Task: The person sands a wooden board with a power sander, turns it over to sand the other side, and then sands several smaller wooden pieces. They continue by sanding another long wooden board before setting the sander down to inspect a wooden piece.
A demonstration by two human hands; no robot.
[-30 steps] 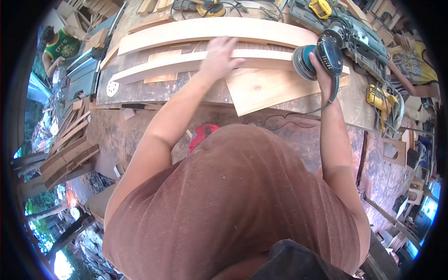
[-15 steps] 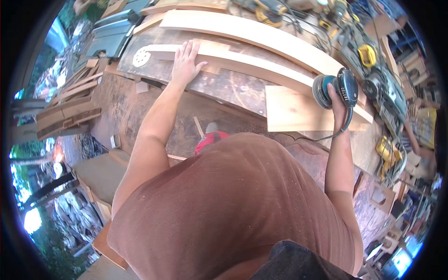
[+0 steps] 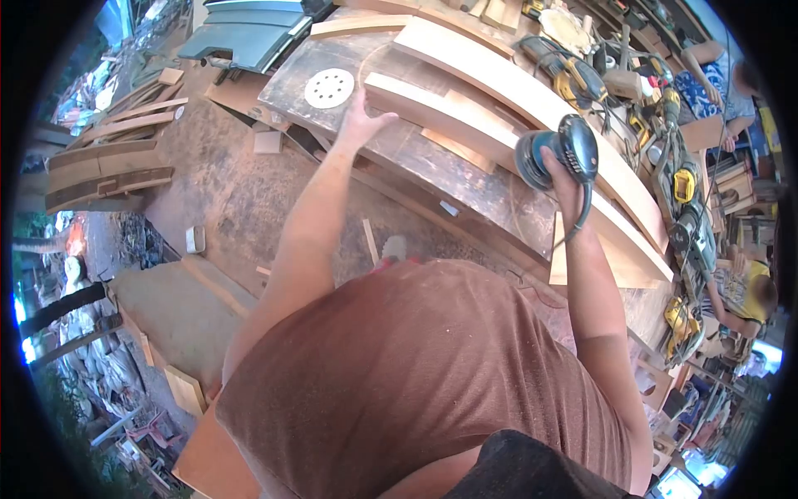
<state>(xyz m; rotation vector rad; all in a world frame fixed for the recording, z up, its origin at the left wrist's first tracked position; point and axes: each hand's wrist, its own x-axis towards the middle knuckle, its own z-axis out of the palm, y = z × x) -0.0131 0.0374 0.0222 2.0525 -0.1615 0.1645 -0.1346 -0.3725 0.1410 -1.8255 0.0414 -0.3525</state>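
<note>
A random orbital sander (image 3: pixel 572 148) with a teal and black body is in my right hand (image 3: pixel 562 176), fingers wrapped round its side. Its round pad overlaps the edge of a long pale wooden beam (image 3: pixel 449 115) on the workbench (image 3: pixel 399 162). At the beam's left end is my left hand (image 3: pixel 364 126), thumb and fingers apart and holding nothing. Just left of that hand lies a white sanding disc (image 3: pixel 329 88) with holes. The sander's dark cord (image 3: pixel 584 212) hangs beside my right wrist.
Behind the beam runs a second, wider beam (image 3: pixel 499 71). A pale board (image 3: pixel 611 264) lies under the right end. Power tools such as a yellow-black one (image 3: pixel 579 83) crowd the bench's far side. Wood offcuts (image 3: pixel 112 170) are stacked at left. Two people are at the right.
My left hand has come off the beam's top to its left end, and the disc shows whole. The sander has moved left along the beam. The view has turned.
</note>
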